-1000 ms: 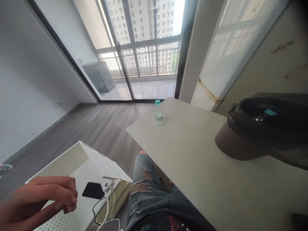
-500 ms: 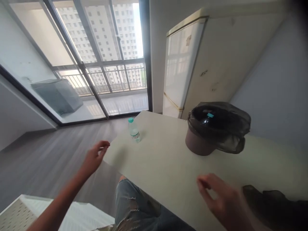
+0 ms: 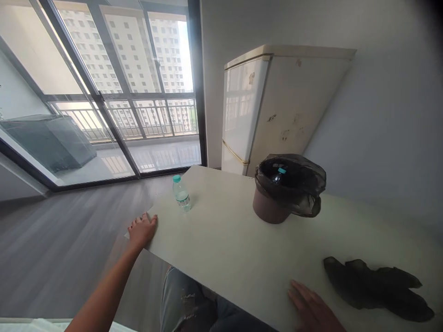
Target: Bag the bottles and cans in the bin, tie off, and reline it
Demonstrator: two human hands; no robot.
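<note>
My left hand (image 3: 141, 230) lies on the left corner of the pale table (image 3: 221, 240), fingers stretched out and holding nothing. Just beyond it to the right stands a clear plastic bottle (image 3: 182, 196) with a teal cap, upright. My right hand (image 3: 311, 306) rests flat on the tabletop near the front edge, empty. Right of that hand lies a crumpled black plastic bag (image 3: 377, 288). Farther back stands a brown bin (image 3: 268, 207) lined with a black bag (image 3: 302, 198); another teal-capped bottle (image 3: 281, 174) shows inside, its lower part hidden.
Behind the table stands a white fridge (image 3: 287, 110) with scuffed sides. A sliding glass door (image 3: 138, 92) at the left opens onto a balcony with a covered box-shaped object (image 3: 48, 143). My legs in ripped jeans (image 3: 188, 299) are under the table's front edge.
Both hands have come down from the air onto the tabletop, and their curled fingers have straightened. The view has shifted, showing more of the black bag at right. Bottle and bin keep their places.
</note>
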